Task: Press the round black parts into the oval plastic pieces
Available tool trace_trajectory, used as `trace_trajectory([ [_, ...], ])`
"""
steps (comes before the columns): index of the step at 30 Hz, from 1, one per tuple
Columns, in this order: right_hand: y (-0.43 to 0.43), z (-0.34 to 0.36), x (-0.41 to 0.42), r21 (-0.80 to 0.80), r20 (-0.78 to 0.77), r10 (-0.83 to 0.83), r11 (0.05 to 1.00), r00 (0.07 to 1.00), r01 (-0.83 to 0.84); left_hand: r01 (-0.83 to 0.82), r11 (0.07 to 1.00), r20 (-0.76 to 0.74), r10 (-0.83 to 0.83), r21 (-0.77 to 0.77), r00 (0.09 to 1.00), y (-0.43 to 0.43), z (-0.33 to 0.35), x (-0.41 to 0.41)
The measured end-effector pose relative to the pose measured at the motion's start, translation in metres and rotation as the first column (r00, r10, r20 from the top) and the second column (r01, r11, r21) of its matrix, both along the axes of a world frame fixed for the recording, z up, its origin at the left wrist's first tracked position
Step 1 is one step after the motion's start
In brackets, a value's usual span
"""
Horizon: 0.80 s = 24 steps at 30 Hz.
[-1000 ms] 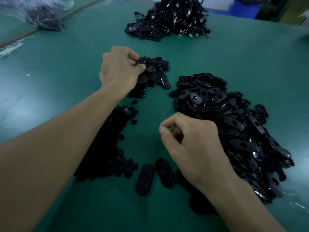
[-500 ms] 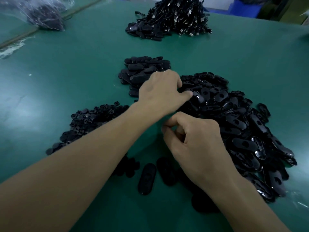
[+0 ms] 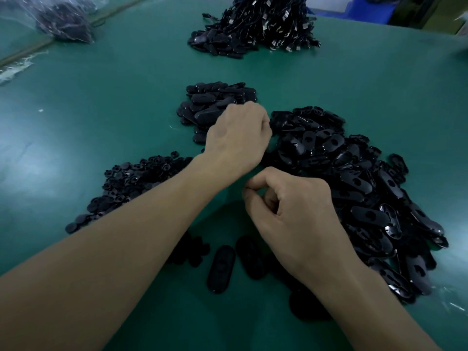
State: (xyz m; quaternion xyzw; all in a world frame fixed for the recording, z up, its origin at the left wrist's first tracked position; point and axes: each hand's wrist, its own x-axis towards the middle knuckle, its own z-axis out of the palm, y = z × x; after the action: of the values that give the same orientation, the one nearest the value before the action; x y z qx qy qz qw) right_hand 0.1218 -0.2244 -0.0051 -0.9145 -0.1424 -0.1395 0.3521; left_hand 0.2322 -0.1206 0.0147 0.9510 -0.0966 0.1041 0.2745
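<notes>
Clear plastic bag of dark parts (image 3: 63, 24) sat far left on the green table mat (image 3: 101, 110). Four heaps, pieces too many to count:
- round black parts (image 3: 131, 183), left
- small heap of closed black ovals (image 3: 215, 102), centre
- black cords with metal tags (image 3: 258, 26), far centre
- big heap of oval black plastic pieces with holes (image 3: 354, 188), right

Two loose ovals (image 3: 221, 268) lay at the front.

Left hand (image 3: 238, 138) was curled at the big heap's left edge, fingertips hidden; can't tell what it held. Right hand (image 3: 291, 214) had thumb against forefinger; contents not visible.

Versus 0.5 s earlier: left fingers had been stretched onto that heap, now tucked under. Right hand unchanged.
</notes>
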Motion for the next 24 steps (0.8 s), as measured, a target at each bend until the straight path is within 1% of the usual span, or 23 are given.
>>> trace_trajectory([
  [2, -0.002, 0.0, 0.0, 0.015, -0.001, -0.011, 1.0, 1.0, 0.011, -0.035, 0.999, 0.038, 0.036, -0.019, 0.999, 0.007, 0.005, -0.002],
  [3, -0.002, 0.0, 0.0, 0.021, 0.013, -0.024, 1.0, 1.0, 0.023, -0.026, 0.999, 0.049, 0.027, -0.03, 0.998, 0.014, 0.008, -0.003],
  [4, -0.002, 0.001, 0.0, 0.031, 0.037, -0.046, 0.999, 0.998, 0.045, 0.011, 0.999, 0.058, -0.008, -0.036, 0.998, 0.022, 0.011, -0.005],
  [6, -0.001, 0.004, 0.001, 0.086, 0.075, -0.1, 0.992, 0.992, 0.094, 0.136, 0.99, 0.09, -0.133, -0.031, 0.987, 0.041, 0.016, -0.011],
  [10, 0.001, 0.009, -0.001, 0.196, 0.061, -0.132, 0.974, 0.989, 0.117, 0.363, 0.93, 0.175, -0.368, 0.06, 0.913, 0.063, 0.016, -0.032],
  [12, 0.002, 0.011, -0.002, 0.219, 0.046, -0.13, 0.969, 0.99, 0.117, 0.424, 0.897, 0.244, -0.441, 0.12, 0.864, 0.062, 0.012, -0.041],
  [14, 0.003, 0.012, -0.002, 0.262, 0.068, -0.137, 0.958, 0.988, 0.115, 0.451, 0.877, 0.289, -0.48, 0.164, 0.828, 0.061, 0.009, -0.046],
  [16, 0.002, 0.013, -0.001, 0.303, 0.069, -0.153, 0.945, 0.986, 0.126, 0.459, 0.875, 0.319, -0.484, 0.154, 0.815, 0.063, 0.007, -0.051],
  [18, 0.0, 0.013, 0.0, 0.333, 0.044, -0.148, 0.934, 0.988, 0.126, 0.46, 0.884, 0.331, -0.459, 0.08, 0.825, 0.067, 0.005, -0.055],
  [19, -0.001, 0.012, 0.0, 0.345, 0.029, -0.135, 0.931, 0.99, 0.116, 0.449, 0.894, 0.314, -0.425, -0.004, 0.849, 0.068, 0.003, -0.056],
  [20, -0.001, 0.012, 0.0, 0.36, 0.017, -0.119, 0.927, 0.993, 0.105, 0.42, 0.899, 0.273, -0.376, -0.123, 0.885, 0.069, 0.002, -0.058],
  [21, -0.001, 0.012, 0.0, 0.38, 0.006, -0.101, 0.92, 0.995, 0.091, 0.375, 0.89, 0.202, -0.329, -0.262, 0.922, 0.07, 0.002, -0.058],
  [22, -0.001, 0.012, 0.001, 0.405, -0.003, -0.083, 0.911, 0.997, 0.077, 0.327, 0.856, 0.109, -0.31, -0.4, 0.944, 0.07, 0.003, -0.058],
  [23, -0.001, 0.012, 0.001, 0.428, -0.01, -0.066, 0.901, 0.998, 0.064, 0.292, 0.811, 0.029, -0.323, -0.506, 0.946, 0.07, 0.004, -0.058],
  [24, 0.0, 0.012, 0.002, 0.446, -0.014, -0.05, 0.894, 0.999, 0.051, 0.278, 0.773, -0.025, -0.355, -0.57, 0.935, 0.071, 0.006, -0.057],
])
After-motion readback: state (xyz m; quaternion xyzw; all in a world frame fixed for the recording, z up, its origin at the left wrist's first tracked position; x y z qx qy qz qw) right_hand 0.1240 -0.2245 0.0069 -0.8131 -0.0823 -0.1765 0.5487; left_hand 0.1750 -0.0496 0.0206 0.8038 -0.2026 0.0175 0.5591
